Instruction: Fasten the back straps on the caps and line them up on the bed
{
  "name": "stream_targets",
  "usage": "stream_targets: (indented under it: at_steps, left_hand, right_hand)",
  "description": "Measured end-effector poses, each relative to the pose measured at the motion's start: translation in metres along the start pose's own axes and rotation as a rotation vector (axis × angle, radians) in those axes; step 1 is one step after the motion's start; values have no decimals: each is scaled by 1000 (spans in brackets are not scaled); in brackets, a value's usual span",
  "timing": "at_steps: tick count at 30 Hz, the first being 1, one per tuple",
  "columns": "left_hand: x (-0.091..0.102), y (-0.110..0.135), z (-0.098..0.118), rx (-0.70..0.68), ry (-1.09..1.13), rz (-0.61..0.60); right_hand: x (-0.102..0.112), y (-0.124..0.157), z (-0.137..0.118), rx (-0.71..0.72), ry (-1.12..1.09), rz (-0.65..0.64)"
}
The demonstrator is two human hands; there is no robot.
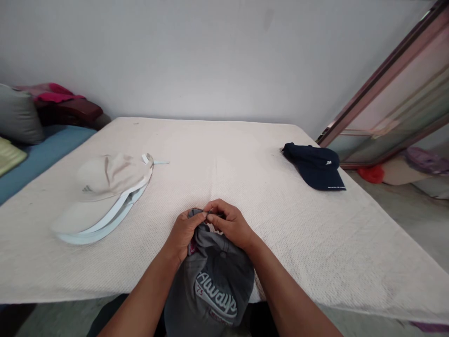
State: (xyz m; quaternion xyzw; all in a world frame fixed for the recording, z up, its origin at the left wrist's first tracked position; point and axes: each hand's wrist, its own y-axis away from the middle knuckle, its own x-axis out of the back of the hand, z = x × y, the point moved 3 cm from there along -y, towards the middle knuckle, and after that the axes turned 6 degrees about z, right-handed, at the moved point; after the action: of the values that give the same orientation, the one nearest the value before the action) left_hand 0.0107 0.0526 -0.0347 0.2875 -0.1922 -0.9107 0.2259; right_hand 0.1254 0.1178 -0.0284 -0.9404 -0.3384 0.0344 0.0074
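A grey baseball cap [219, 274] with "Always 75" lettering hangs over the table's near edge, brim toward me. My left hand [184, 231] is closed on the cap's back edge, by its strap. Close beside it, my right hand [229, 222] pinches the same strap end, thumb and forefinger meeting the left thumb. The fastening between the fingertips is too small to make out. To the left lies a beige cap [115, 175] with a pale blue underbrim and a loose strap end. A navy cap [312, 161] rests at the right.
A pale textured cloth covers the table [242, 154], which stands against a grey wall [217, 61]. At the left are a blue seat [63, 142] and a grey cushion [19, 114]. On the right is a reddish-framed glass door [393, 89], with a red item [371, 173] on the floor.
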Motion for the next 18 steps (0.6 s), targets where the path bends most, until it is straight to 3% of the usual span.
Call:
stream_targets:
  at_steps: [9,18]
  left_hand:
    - [2,-2,-2,25,-40,-19]
    - [3,-4,-3,96,-2,-55]
  right_hand:
    - [8,-1,-1,44,122,33]
    - [8,-1,-2,-11,-52,-19]
